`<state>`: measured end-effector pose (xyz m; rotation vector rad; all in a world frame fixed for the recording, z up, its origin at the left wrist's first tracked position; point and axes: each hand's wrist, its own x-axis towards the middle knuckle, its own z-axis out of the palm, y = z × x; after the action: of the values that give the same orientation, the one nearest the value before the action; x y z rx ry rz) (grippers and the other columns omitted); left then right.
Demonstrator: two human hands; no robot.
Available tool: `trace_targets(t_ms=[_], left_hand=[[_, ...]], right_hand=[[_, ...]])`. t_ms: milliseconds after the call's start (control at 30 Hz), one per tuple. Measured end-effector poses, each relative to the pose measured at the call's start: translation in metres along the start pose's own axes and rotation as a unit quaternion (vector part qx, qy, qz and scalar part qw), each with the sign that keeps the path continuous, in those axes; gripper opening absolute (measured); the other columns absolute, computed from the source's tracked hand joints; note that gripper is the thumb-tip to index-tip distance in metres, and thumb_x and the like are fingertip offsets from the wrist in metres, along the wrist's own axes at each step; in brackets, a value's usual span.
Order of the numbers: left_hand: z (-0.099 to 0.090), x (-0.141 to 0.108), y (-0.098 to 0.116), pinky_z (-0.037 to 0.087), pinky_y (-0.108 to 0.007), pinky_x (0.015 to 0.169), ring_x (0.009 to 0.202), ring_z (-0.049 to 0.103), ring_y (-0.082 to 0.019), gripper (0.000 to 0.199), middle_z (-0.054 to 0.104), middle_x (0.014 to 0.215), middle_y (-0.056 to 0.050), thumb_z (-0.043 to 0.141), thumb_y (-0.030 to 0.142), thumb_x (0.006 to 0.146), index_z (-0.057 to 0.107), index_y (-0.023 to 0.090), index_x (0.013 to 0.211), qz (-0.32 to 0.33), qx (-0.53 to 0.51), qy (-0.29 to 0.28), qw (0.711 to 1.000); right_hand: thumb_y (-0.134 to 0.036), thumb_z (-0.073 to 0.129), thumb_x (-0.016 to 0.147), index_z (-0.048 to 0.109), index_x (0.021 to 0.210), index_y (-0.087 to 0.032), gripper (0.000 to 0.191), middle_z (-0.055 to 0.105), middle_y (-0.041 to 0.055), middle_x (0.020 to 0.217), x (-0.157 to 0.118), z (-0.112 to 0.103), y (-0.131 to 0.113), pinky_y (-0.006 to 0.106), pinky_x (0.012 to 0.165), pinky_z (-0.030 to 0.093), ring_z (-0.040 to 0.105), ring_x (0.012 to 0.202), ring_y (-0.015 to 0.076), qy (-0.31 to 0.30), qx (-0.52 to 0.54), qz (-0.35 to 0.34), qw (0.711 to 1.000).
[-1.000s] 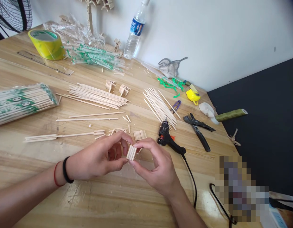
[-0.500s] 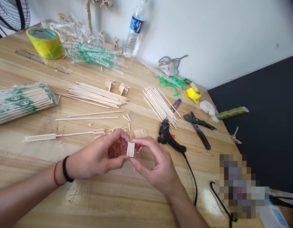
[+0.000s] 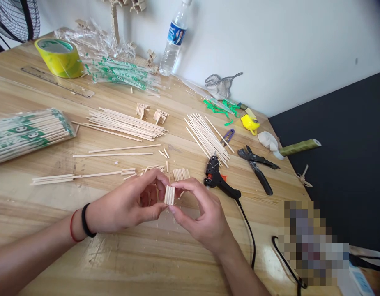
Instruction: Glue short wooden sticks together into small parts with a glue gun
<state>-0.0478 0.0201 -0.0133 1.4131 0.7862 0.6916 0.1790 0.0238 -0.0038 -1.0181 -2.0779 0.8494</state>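
Observation:
Between my two hands is a small panel of short wooden sticks (image 3: 169, 195) laid side by side. My left hand (image 3: 134, 201) pinches its left side with thumb and fingertips. From the other side, my right hand (image 3: 202, 213) grips it between thumb and index finger. Just behind my fingers lies another row of joined short sticks (image 3: 181, 174), partly hidden. Loose short stick pieces (image 3: 151, 167) are scattered behind my left hand. A black glue gun (image 3: 219, 177) rests to the right, its cord running toward the front edge.
Long sticks lie in a left pile (image 3: 125, 123) and a right pile (image 3: 206, 137). Black pliers (image 3: 256, 166) are at the right. Toward the back stand yellow tape (image 3: 58, 59) and a water bottle (image 3: 174, 41). A bagged stick bundle (image 3: 29, 133) is at the left.
Almost nothing has changed. Both hands keep hold of the small stick panel in the same spot, and the camera view has shifted very slightly.

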Motion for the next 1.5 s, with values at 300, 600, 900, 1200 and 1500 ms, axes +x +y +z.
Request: trace_targets(t_ms=[300, 600, 900, 1200, 1500], left_hand=[[0.0008, -0.0009, 0.0, 0.046, -0.023, 0.061, 0.07, 0.056, -0.011, 0.027, 0.057, 0.086, 0.004, 0.064, 0.028, 0.098, 0.049, 0.023, 0.12, 0.001, 0.003, 0.0, 1.0], [-0.0001, -0.0001, 0.0016, 0.046, -0.023, 0.062, 0.068, 0.055, -0.011, 0.025, 0.056, 0.085, 0.004, 0.064, 0.026, 0.099, 0.052, 0.023, 0.121, 0.018, 0.013, -0.008, 1.0], [0.0005, -0.0006, -0.0018, 0.039, -0.021, 0.055, 0.062, 0.046, -0.009, 0.025, 0.05, 0.076, 0.007, 0.068, 0.028, 0.097, 0.047, 0.022, 0.11, 0.019, -0.005, -0.005, 1.0], [0.0003, 0.0001, -0.0024, 0.039, -0.021, 0.055, 0.062, 0.046, -0.009, 0.025, 0.049, 0.077, 0.007, 0.067, 0.027, 0.097, 0.045, 0.023, 0.109, 0.01, -0.017, -0.007, 1.0], [0.0004, -0.0003, -0.0012, 0.04, -0.021, 0.055, 0.061, 0.047, -0.009, 0.023, 0.049, 0.074, 0.008, 0.067, 0.028, 0.097, 0.047, 0.022, 0.108, 0.024, -0.001, -0.007, 1.0]], right_hand=[[-0.015, 0.074, 0.086, 0.063, 0.116, -0.026, 0.033, 0.073, 0.0027, 0.099, 0.0005, -0.0001, -0.0005, 0.034, 0.081, 0.059, 0.07, 0.088, 0.0202, -0.001, -0.004, 0.001, 1.0], [-0.012, 0.073, 0.083, 0.061, 0.115, -0.025, 0.037, 0.07, 0.0008, 0.098, -0.001, 0.0004, 0.0003, 0.033, 0.082, 0.056, 0.069, 0.088, 0.0186, -0.006, 0.011, 0.008, 1.0], [-0.013, 0.071, 0.086, 0.062, 0.12, -0.024, 0.037, 0.069, 0.0018, 0.101, -0.0008, 0.001, -0.0017, 0.031, 0.084, 0.055, 0.067, 0.09, 0.0177, -0.028, 0.021, -0.01, 0.999], [-0.015, 0.071, 0.088, 0.062, 0.123, -0.023, 0.037, 0.071, 0.0023, 0.105, -0.0027, 0.0012, 0.0009, 0.03, 0.085, 0.054, 0.067, 0.092, 0.0171, -0.034, 0.021, -0.007, 0.999], [-0.015, 0.072, 0.088, 0.062, 0.122, -0.025, 0.037, 0.07, 0.0013, 0.103, -0.0019, 0.0022, 0.0004, 0.03, 0.084, 0.054, 0.066, 0.091, 0.0169, -0.033, 0.025, -0.003, 0.999]])
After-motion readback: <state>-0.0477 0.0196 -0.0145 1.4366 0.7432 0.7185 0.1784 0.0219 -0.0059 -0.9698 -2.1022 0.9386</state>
